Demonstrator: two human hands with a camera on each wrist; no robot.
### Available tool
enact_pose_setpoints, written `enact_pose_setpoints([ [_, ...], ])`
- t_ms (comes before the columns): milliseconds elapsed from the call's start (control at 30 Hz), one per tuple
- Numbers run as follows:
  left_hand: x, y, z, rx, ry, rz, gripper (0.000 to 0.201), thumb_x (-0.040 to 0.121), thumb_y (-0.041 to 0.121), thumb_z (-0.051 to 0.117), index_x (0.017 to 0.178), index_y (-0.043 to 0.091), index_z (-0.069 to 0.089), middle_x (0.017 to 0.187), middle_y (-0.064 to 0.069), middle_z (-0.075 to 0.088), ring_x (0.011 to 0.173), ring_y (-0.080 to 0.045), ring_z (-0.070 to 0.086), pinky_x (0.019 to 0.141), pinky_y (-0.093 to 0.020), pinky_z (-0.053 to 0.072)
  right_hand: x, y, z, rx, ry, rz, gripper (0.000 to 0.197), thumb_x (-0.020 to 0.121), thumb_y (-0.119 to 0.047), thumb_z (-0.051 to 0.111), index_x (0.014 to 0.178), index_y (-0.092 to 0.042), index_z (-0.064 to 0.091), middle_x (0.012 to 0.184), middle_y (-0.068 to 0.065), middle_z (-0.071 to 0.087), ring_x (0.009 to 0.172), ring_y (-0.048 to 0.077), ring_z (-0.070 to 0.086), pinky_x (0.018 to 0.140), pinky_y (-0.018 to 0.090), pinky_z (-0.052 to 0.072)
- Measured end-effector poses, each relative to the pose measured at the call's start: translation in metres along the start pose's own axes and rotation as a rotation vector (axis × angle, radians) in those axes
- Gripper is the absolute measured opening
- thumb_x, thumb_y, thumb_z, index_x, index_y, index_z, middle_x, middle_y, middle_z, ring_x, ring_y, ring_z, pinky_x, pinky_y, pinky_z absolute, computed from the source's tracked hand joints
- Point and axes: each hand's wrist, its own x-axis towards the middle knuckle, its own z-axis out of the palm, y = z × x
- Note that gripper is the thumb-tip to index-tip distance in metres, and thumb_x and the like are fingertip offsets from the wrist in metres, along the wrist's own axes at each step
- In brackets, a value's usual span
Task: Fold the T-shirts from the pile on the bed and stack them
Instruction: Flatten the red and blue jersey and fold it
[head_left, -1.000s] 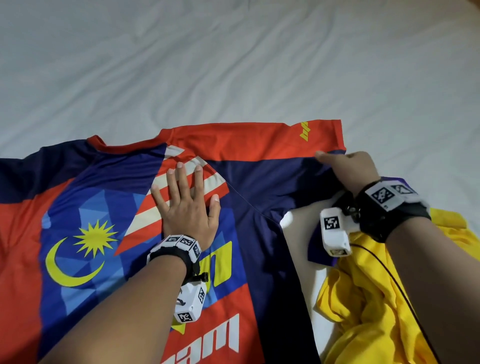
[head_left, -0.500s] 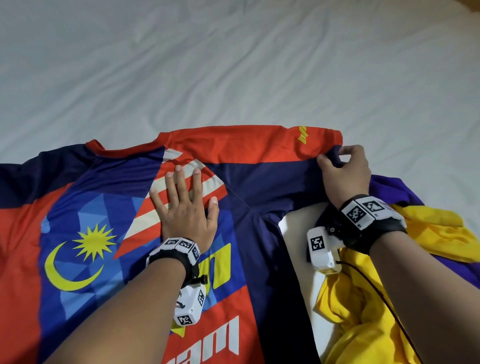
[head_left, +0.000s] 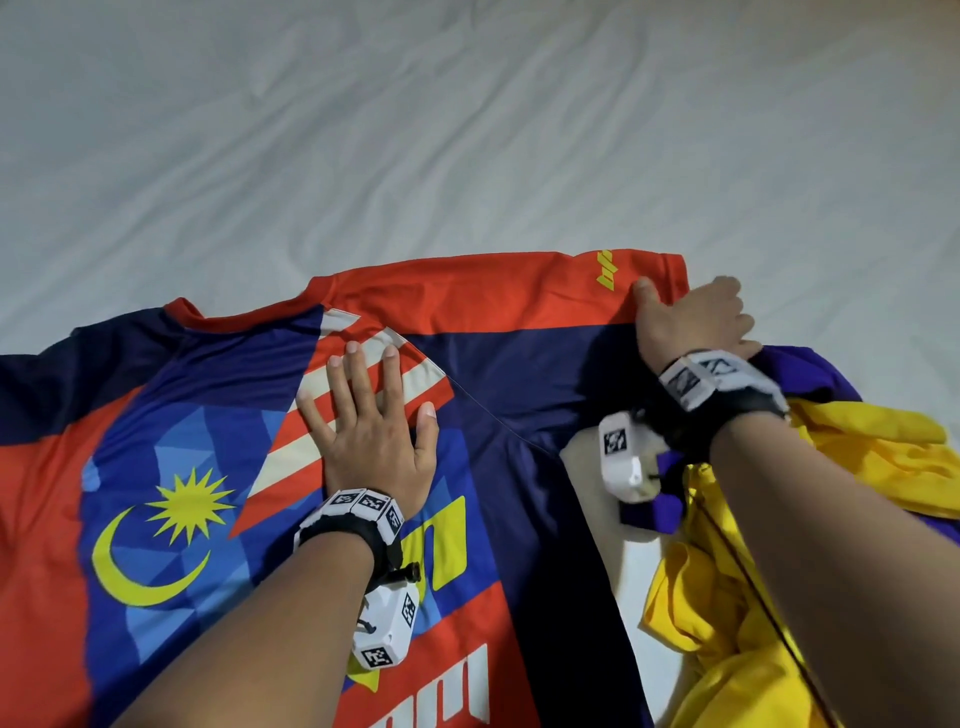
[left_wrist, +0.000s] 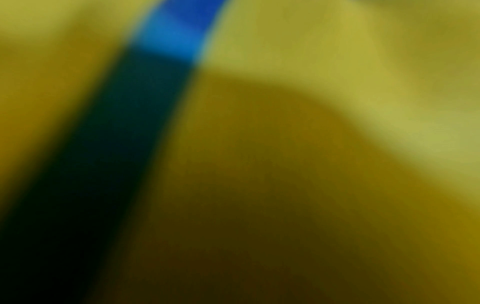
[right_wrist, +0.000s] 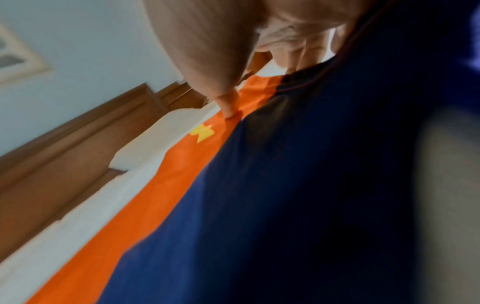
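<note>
A red and navy jersey with a flag print, a yellow crescent and a star lies spread on the white bed sheet. My left hand presses flat on its striped chest panel, fingers straight. My right hand grips the end of the jersey's right sleeve, thumb on the red band beside a small yellow logo. In the right wrist view the thumb presses the red cloth of the jersey. The left wrist view is a blur of yellow and blue print.
A crumpled yellow T-shirt and a purple one lie heaped at the right, under my right forearm. White sheet stretches over the whole far half of the bed. A wooden frame shows beyond the bed in the right wrist view.
My right hand has pulled the sleeve end outward and up to the right, so the sleeve lies flatter and the purple shirt shows. The left hand has stayed in place.
</note>
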Motion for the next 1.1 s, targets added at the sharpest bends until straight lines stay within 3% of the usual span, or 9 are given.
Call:
enact_pose_setpoints([
  [133, 0.0, 0.0, 0.0, 0.002, -0.006, -0.001, 0.073, 0.102, 0.053, 0.02, 0.165, 0.021, 0.001, 0.171, -0.016, -0.001, 0.158, -0.034, -0.002, 0.119, -0.07, 0.005, 0.034, -0.008, -0.008, 0.215, -0.169, 0.051, 0.046, 0.076, -0.059, 0.064, 0.099, -0.018, 0.064, 0.108, 0.011, 0.07, 0.111, 0.034, 0.062, 0.095, 0.041, 0.048],
  [267, 0.0, 0.001, -0.001, 0.002, -0.008, -0.006, 0.073, 0.102, 0.053, 0.021, 0.165, 0.021, 0.003, 0.171, -0.016, -0.001, 0.158, -0.035, -0.002, 0.119, -0.069, 0.005, 0.039, -0.009, -0.009, 0.29, -0.061, -0.077, 0.021, 0.097, -0.025, 0.058, 0.114, -0.013, 0.055, 0.109, 0.005, 0.059, 0.091, 0.025, 0.053, 0.07, 0.025, 0.03],
  [367, 0.0, 0.001, -0.002, 0.007, -0.014, -0.007, 0.073, 0.102, 0.053, 0.021, 0.165, 0.02, 0.004, 0.171, -0.016, -0.001, 0.158, -0.035, -0.002, 0.119, -0.07, 0.005, 0.023, -0.015, -0.007, 0.127, 0.121, -0.211, 0.041, 0.093, -0.016, 0.053, 0.133, -0.011, 0.045, 0.134, 0.013, 0.051, 0.119, 0.035, 0.051, 0.087, 0.039, 0.04],
  [433, 0.0, 0.002, -0.002, 0.012, -0.019, -0.009, 0.073, 0.102, 0.053, 0.021, 0.165, 0.02, 0.004, 0.171, -0.016, -0.001, 0.158, -0.035, -0.001, 0.119, -0.069, 0.006, -0.007, -0.021, 0.006, -0.073, 0.175, -0.462, 0.064, 0.087, -0.023, 0.054, 0.147, -0.011, 0.036, 0.151, 0.016, 0.039, 0.139, 0.038, 0.037, 0.108, 0.05, 0.035],
  [567, -0.001, 0.001, -0.004, 0.049, -0.026, -0.002, 0.072, 0.102, 0.052, 0.019, 0.165, 0.02, 0.006, 0.171, -0.017, -0.001, 0.157, -0.037, -0.001, 0.119, -0.069, 0.007, -0.102, -0.019, 0.055, -0.321, -0.25, -1.067, 0.074, 0.096, -0.048, 0.041, 0.161, -0.016, 0.022, 0.169, 0.016, 0.009, 0.156, 0.035, 0.004, 0.125, 0.054, 0.006],
  [667, -0.001, 0.0, -0.004, 0.018, -0.017, -0.002, 0.073, 0.101, 0.053, 0.023, 0.165, 0.02, 0.008, 0.171, -0.016, 0.0, 0.158, -0.036, 0.0, 0.119, -0.069, 0.005, -0.098, -0.003, 0.074, -0.474, -0.329, -1.058, 0.073, 0.101, -0.066, 0.02, 0.162, -0.032, -0.001, 0.17, 0.003, -0.014, 0.156, 0.028, -0.015, 0.124, 0.051, -0.009],
  [800, 0.001, 0.001, -0.003, 0.012, -0.022, -0.004, 0.073, 0.101, 0.053, 0.023, 0.165, 0.02, 0.008, 0.171, -0.016, 0.001, 0.158, -0.036, 0.0, 0.12, -0.069, 0.005, -0.032, 0.02, 0.056, -0.495, -0.237, -0.848, 0.073, 0.097, -0.073, 0.011, 0.16, -0.042, -0.01, 0.169, -0.001, -0.017, 0.155, 0.024, -0.018, 0.124, 0.048, -0.013],
  [967, 0.0, 0.001, -0.002, 0.008, -0.023, -0.013, 0.074, 0.101, 0.053, 0.025, 0.165, 0.02, 0.007, 0.171, -0.016, -0.001, 0.158, -0.036, 0.0, 0.119, -0.069, 0.007, 0.005, 0.034, 0.022, -0.474, -0.141, -0.498, 0.076, 0.101, -0.063, 0.01, 0.163, -0.022, -0.004, 0.169, 0.011, -0.014, 0.155, 0.03, -0.016, 0.123, 0.055, -0.008],
  [1100, 0.0, 0.001, -0.001, -0.004, -0.02, -0.006, 0.074, 0.101, 0.053, 0.024, 0.165, 0.021, 0.006, 0.171, -0.016, -0.002, 0.158, -0.036, -0.002, 0.119, -0.069, 0.006, -0.06, 0.035, 0.036, -0.435, -0.269, -0.891, 0.072, 0.099, -0.062, 0.01, 0.163, -0.029, -0.002, 0.169, 0.009, -0.013, 0.155, 0.03, -0.015, 0.125, 0.049, -0.009],
])
